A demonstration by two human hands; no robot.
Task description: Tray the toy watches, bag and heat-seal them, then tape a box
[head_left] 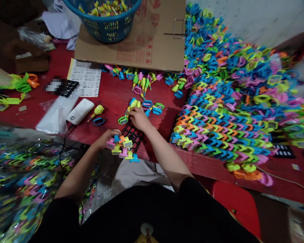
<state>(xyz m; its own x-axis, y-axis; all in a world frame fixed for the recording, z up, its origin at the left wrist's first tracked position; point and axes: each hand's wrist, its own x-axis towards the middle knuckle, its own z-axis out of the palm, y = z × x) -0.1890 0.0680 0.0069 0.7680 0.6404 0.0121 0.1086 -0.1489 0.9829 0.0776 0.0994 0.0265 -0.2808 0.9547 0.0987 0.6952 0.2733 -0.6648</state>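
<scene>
A black grid tray [133, 135] lies at the table's front edge, tilted toward me. Several colourful toy watches [123, 145] in pink, yellow, orange and blue are set along its near part. My left hand [109, 137] is closed at the tray's left edge, partly hidden by the watches. Over the tray's far end, my right hand [139, 118] reaches into a small loose group of watches, its fingers bent together; what they pinch is hidden. A green toy watch [123, 120] lies just left of those fingertips, and blue toy watches [157, 108] lie to their right.
Rows of packed watches [218, 131] and a big heap [218, 64] fill the right side. A blue basket [108, 27] of small yellow pieces stands on a cardboard box [164, 50]. Left are a white power bank [80, 111], a label sheet [87, 79] and bagged watches [27, 189] below.
</scene>
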